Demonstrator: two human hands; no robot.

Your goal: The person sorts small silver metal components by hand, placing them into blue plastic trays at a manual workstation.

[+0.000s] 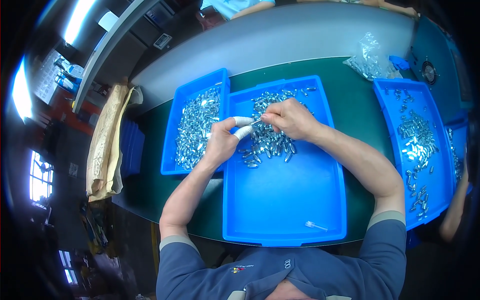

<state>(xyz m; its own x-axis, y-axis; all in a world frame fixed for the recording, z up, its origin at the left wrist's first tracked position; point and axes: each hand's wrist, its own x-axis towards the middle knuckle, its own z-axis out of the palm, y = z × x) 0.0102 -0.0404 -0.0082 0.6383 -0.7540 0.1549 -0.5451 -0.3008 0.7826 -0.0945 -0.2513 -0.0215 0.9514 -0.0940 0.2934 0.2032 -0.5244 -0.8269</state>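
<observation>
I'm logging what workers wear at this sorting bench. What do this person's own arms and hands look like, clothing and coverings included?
Both forearms are bare below short grey-blue sleeves that end in lighter grey-beige cuffs. The left hand wears white finger cots or tape on its thumb and forefinger. The right hand has no covering that shows. No watch or rings are visible.

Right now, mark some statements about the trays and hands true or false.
1. Both hands meet over the middle tray. True.
2. The left hand has bare fingertips. False: white covers sit on two fingertips.
3. The left tray holds small metal parts. True.
4. The middle tray's near half is heaped with parts. False: it is mostly bare, with one small clear piece.
5. The right hand rests on the table. False: it pinches a thin part above the pile.
</observation>
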